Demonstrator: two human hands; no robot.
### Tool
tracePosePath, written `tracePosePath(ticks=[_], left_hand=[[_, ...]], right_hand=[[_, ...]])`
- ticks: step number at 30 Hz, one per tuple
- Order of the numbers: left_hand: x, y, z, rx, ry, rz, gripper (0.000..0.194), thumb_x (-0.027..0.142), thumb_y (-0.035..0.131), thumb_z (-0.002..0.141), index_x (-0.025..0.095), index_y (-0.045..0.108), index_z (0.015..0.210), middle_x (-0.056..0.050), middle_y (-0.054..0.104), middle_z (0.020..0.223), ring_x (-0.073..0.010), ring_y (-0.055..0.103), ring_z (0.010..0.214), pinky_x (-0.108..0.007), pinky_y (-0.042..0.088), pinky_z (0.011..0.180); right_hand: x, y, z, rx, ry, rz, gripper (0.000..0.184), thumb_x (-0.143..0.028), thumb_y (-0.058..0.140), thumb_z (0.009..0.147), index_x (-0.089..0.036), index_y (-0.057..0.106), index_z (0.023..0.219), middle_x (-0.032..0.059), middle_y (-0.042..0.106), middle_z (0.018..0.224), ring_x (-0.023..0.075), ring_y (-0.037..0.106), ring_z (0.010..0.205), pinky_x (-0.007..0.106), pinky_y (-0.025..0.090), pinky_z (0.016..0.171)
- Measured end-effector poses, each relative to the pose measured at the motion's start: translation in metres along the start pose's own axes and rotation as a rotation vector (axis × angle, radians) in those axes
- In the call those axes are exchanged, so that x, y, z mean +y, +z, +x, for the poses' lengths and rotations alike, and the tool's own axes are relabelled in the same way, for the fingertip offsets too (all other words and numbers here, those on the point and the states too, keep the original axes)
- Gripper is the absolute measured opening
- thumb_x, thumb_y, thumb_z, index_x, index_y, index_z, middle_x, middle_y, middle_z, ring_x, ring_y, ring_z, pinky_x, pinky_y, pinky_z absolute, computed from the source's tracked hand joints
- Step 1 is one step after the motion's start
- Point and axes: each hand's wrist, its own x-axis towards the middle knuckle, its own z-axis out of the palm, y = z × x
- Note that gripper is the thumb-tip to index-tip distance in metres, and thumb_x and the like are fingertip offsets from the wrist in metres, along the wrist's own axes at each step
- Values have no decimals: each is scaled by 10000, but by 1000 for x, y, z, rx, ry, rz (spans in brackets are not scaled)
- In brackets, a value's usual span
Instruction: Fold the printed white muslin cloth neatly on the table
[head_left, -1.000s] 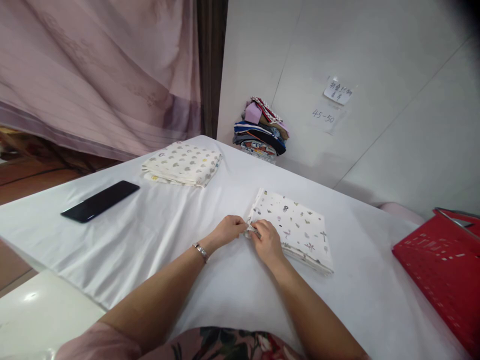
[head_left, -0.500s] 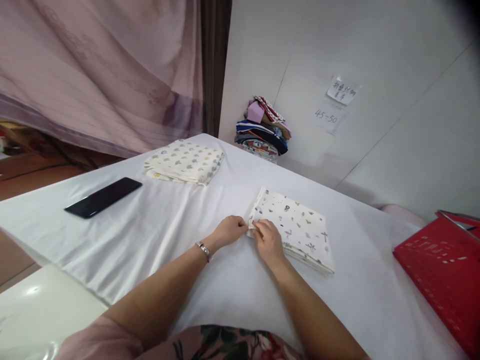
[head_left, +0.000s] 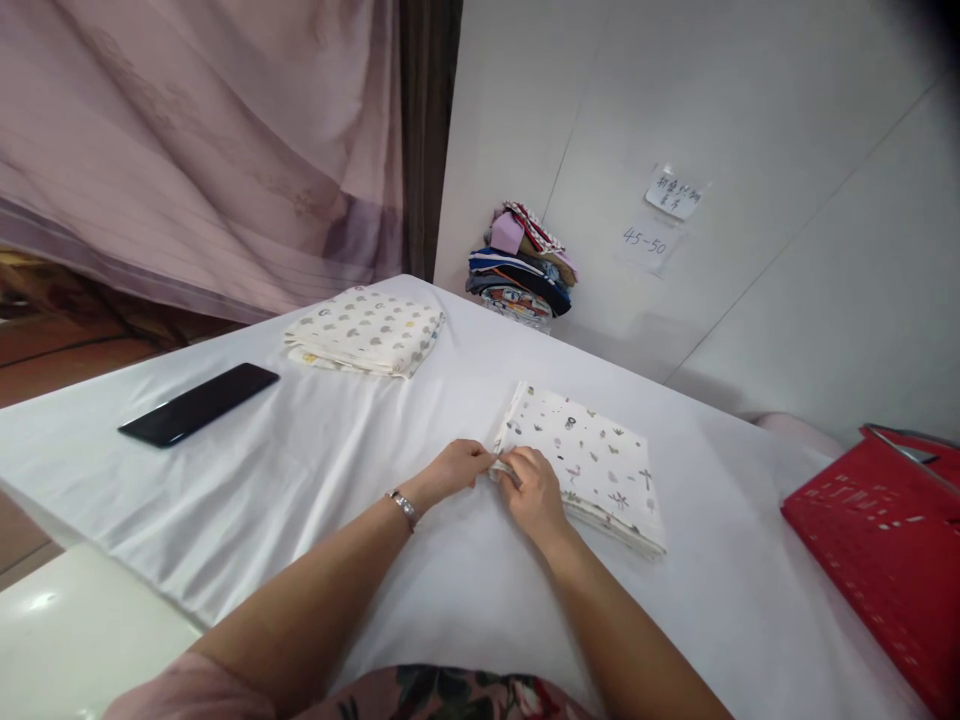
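A folded white cloth (head_left: pixel 592 450) with small plant and flamingo prints lies flat on the table, right of centre. At its near left corner, my left hand (head_left: pixel 456 467) is closed, thumb and fingertips pinching the cloth's edge. My right hand (head_left: pixel 534 490) rests on the same corner, its fingers curled round the layers there. The fingertips of both hands almost meet, and the bit of cloth between them is partly hidden. Farther back on the left sits a second folded cloth (head_left: pixel 367 330), cream with a grey print, untouched.
A black phone (head_left: pixel 201 403) lies on the white-covered table (head_left: pixel 315 450) at left. A red bag (head_left: pixel 877 540) stands at the right edge. Behind the table, folded clothes (head_left: pixel 521 265) are piled against the wall, which bears paper notes (head_left: pixel 673 192). A pink curtain (head_left: pixel 225 130) hangs at left.
The view has shifted slightly. Both hands stay at the cloth's near left corner; my right fingers have curled a little more over the edge.
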Motion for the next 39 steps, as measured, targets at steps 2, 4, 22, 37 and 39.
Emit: tracePosePath(ticks=[2, 4, 22, 37, 39], left_hand=[[0, 0, -1, -12, 1, -15, 275, 410, 510, 691, 154, 565, 606, 29, 489, 486, -100, 444, 464, -233, 341, 495], [1, 0, -2, -19, -7, -39, 276, 407, 508, 697, 151, 565, 612, 30, 486, 491, -97, 441, 467, -231, 343, 499], [-3, 0, 1, -46, -21, -25, 308, 426, 516, 677, 135, 609, 716, 30, 481, 501, -100, 420, 483, -227, 321, 493], [-2, 0, 1, -49, -47, -58, 175, 294, 514, 677, 139, 595, 688, 34, 480, 480, -86, 414, 467, -213, 300, 475], [-1, 0, 1, -51, -61, -77, 177, 301, 499, 694, 145, 575, 656, 34, 475, 467, -85, 408, 448, -214, 290, 459]], right_hand=[[-1, -1, 0, 11, 14, 32, 163, -215, 519, 801, -211, 608, 938, 57, 589, 933, 200, 516, 896, 330, 416, 814], [-1, -1, 1, 18, 29, 65, 145, -221, 512, 810, -212, 605, 921, 53, 590, 912, 193, 521, 880, 321, 422, 803], [1, 0, 6, 33, 165, 192, 152, -228, 489, 828, -215, 631, 778, 28, 597, 822, 168, 535, 804, 279, 416, 736], [-6, 4, 6, 28, 104, 140, 163, -212, 459, 844, -212, 615, 794, 35, 588, 845, 172, 522, 818, 300, 413, 763], [-6, 3, 5, 13, 82, 109, 166, -200, 450, 849, -209, 610, 804, 38, 582, 837, 173, 515, 816, 301, 412, 762]])
